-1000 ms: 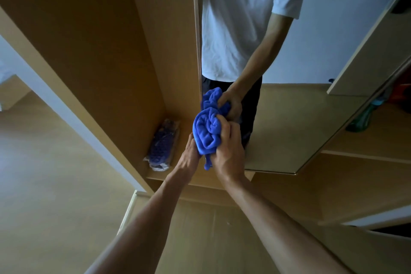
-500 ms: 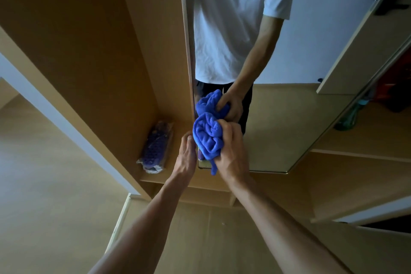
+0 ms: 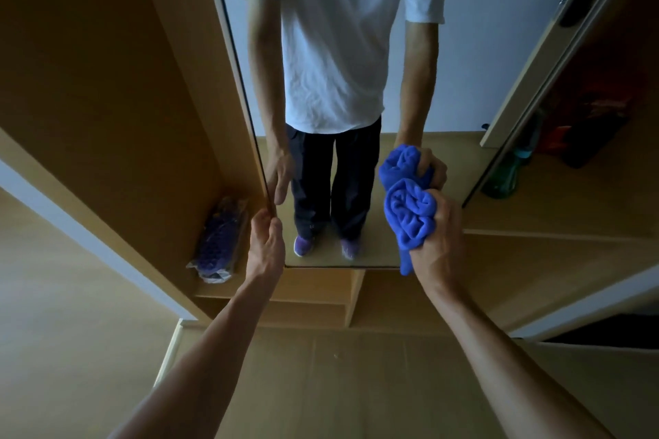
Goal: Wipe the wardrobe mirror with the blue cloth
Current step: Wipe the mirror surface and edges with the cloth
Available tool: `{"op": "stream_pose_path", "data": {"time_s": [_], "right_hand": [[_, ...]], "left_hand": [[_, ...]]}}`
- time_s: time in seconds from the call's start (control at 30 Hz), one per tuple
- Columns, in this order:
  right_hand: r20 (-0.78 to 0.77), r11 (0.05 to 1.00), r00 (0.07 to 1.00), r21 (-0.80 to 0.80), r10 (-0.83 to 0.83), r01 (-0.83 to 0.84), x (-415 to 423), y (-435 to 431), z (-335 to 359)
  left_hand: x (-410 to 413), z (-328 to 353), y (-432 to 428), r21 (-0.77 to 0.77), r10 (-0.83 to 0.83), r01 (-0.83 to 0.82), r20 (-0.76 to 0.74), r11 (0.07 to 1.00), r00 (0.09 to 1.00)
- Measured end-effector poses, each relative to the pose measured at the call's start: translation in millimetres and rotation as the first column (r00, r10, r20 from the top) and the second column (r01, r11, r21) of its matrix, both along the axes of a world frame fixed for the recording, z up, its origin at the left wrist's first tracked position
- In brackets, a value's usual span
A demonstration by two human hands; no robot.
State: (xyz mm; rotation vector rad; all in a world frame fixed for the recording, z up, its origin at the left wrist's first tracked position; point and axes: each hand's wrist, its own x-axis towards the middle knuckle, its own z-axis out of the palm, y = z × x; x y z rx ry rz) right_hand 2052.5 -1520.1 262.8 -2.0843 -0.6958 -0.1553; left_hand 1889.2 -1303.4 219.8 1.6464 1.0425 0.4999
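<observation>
Fingers (image 3: pixel 441 206) of the right hand (image 3: pixel 438 242) clamp the blue cloth (image 3: pixel 410 216) against the wardrobe mirror (image 3: pixel 481 64), low on its right side. Cloth: plush, bunched into a roll, long axis upright, loose tail pointing down. Left hand (image 3: pixel 265 248) pinches the mirror's left edge.

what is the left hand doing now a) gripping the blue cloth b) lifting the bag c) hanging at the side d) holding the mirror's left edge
d: the left hand holds the mirror by its left edge; only the right hand grips the blue cloth
</observation>
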Motion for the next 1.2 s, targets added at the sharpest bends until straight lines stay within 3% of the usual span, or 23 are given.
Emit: {"op": "stream_pose_path", "data": {"time_s": [0.2, 0.33, 0.43, 0.6, 0.8, 0.93, 1.1, 1.2], "right_hand": [[0.024, 0.988, 0.995, 0.121, -0.101, 0.097, 25, -38, -9], [0.148, 0.963, 0.958, 0.157, -0.244, 0.22, 31, -45, -14], [0.181, 0.961, 0.951, 0.166, -0.249, 0.22, 30, -44, -13], [0.113, 0.951, 0.96, 0.207, -0.255, 0.229, 20, -33, -14], [-0.059, 0.955, 0.99, 0.262, -0.13, 0.141, 3, -17, -3], [-0.065, 0.951, 0.997, 0.303, -0.048, 0.066, -6, 0, 11], [0.006, 0.988, 1.0, 0.149, 0.028, -0.028, -25, 19, 7], [-0.038, 0.987, 0.997, 0.148, 0.068, -0.062, -38, 37, 9]], "left_hand": [[1, 0, -5, -0.013, 0.034, -0.034, 0.0, 0.999, 0.999], [-1, -1, -2, -0.023, 0.02, -0.02, -0.003, 1.0, 1.0], [-2, -2, -1, -0.035, 0.008, -0.008, 0.0, 0.999, 1.0], [-5, -3, 0, -0.037, -0.033, 0.033, 0.012, 0.999, 0.999], [-5, -3, 0, -0.04, -0.049, 0.051, 0.048, 0.998, 0.998], [-6, -3, 1, -0.02, -0.05, 0.051, 0.015, 0.999, 0.999], [-12, 0, 2, -0.011, -0.11, 0.11, 0.005, 0.994, 0.994], [-15, 1, 3, -0.011, -0.131, 0.132, 0.01, 0.991, 0.991]]}}
